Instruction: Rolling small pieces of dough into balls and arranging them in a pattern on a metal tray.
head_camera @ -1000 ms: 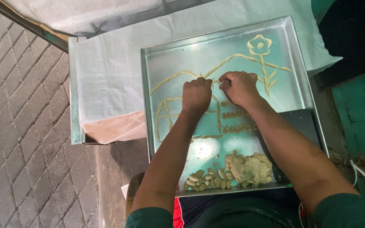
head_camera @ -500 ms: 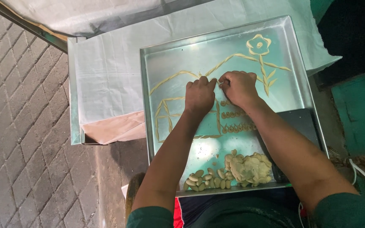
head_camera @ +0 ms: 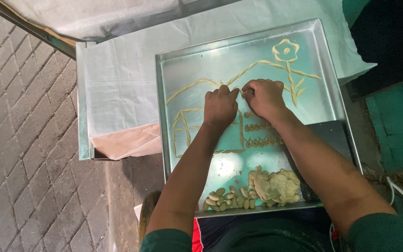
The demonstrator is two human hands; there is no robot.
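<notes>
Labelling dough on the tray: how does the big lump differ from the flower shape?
The dough lump is a thick, irregular mass at the near edge of the metal tray; the dough flower is thin strips laid as an outlined bloom in the far corner. The lump sits beside small loose pieces; the flower joins a stem with leaves. Both are the same pale dough, untouched by the hands.
</notes>
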